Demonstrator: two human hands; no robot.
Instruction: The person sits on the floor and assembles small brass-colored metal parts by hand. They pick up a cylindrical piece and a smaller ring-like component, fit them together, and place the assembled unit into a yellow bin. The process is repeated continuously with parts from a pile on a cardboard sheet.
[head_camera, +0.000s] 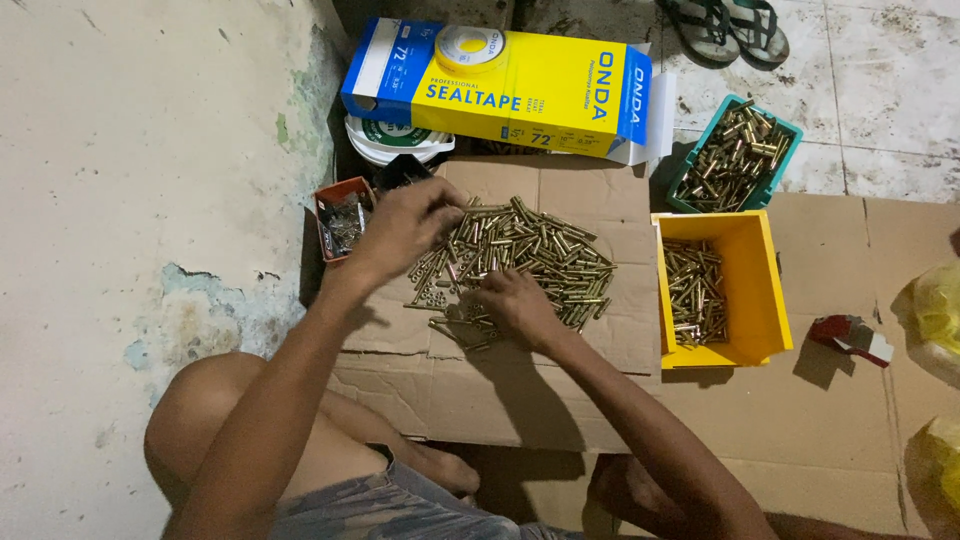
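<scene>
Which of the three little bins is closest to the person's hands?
The small orange bin, just beside the left hand. The yellow bin and teal bin sit farther right.

1. Both forearms are bare, with no sleeves reaching them.
2. The left hand (400, 225) and right hand (515, 303) carry no gloves, rings or watch.
3. Grey-green patterned cloth shorts (400, 505) cover the lap; the knees are bare.

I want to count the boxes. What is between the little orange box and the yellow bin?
Between the small orange box and the yellow bin, the head view shows a pile of brass pieces on cardboard, with both hands, left and right, in it.
</scene>
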